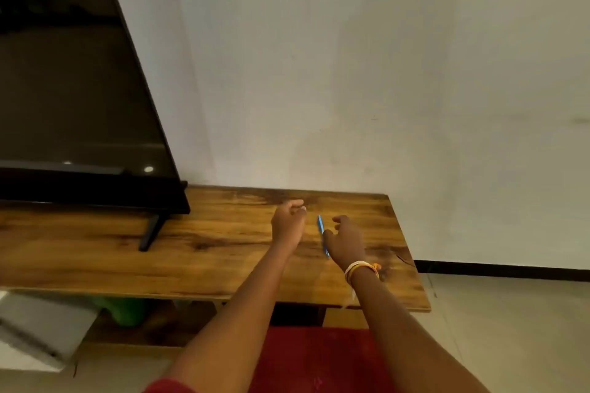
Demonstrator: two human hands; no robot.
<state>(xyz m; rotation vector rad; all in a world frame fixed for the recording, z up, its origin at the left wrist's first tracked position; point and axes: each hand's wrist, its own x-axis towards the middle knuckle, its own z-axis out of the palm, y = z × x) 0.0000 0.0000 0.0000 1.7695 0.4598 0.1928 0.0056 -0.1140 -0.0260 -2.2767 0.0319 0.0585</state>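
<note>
A blue pen lies on the wooden table top, pointing away from me. My right hand is over the pen's near half, thumb side against it and fingers relaxed, so the near end is hidden. I cannot tell whether the thumb touches the pen. My left hand hovers just left of the pen with its fingers loosely curled. A small pale spot shows at its fingertips and is too small to make out. Light and orange bands circle my right wrist.
A black television on a slanted foot stands on the left of the table. A white wall rises behind. The table's right edge is close to my right hand. Below are a red mat, a green object and a grey box.
</note>
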